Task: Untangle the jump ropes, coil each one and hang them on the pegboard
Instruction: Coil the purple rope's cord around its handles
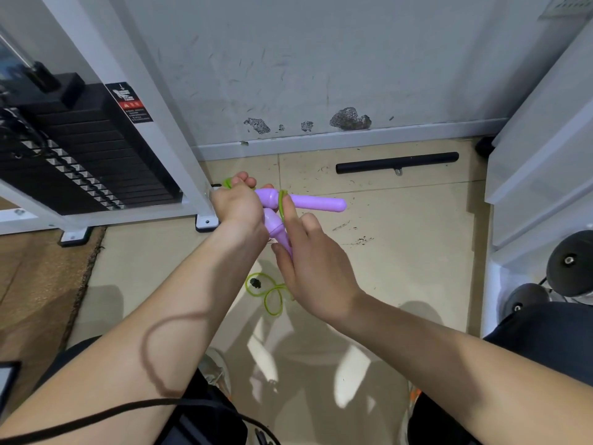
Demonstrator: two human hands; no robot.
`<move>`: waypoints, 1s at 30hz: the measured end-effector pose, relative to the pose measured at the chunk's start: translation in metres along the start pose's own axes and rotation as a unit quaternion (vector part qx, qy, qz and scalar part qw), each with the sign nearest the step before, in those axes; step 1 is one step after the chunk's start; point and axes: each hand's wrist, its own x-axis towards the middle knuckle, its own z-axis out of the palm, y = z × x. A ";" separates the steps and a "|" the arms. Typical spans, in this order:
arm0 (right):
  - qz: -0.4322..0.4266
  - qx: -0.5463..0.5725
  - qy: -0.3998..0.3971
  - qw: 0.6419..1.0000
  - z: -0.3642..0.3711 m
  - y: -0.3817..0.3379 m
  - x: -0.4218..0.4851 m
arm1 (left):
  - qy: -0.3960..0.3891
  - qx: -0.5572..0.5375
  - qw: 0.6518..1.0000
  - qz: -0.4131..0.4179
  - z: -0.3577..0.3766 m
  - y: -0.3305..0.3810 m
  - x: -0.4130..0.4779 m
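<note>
Over floor tiles (401,252), mid-air: 1 green rope (281,202), 2 purple handles (316,202) crossed. Left hand (239,205) fingers curled round rope; right hand (313,264) grips lower handle, index straight along rope wrap.

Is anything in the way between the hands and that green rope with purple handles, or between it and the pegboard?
Nothing: the left hand and right hand both hold the green jump rope with purple plastic handles. No pegboard is in view, so that path cannot be judged.
</note>
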 end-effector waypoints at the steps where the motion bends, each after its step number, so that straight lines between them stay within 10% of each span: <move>1: 0.001 -0.053 -0.002 0.999 -0.002 0.001 0.000 | 0.006 -0.003 1.000 -0.006 0.000 0.002 0.000; 30: -0.087 -0.092 0.143 0.982 -0.006 0.034 0.021 | -0.277 0.233 0.910 0.200 -0.036 -0.002 -0.001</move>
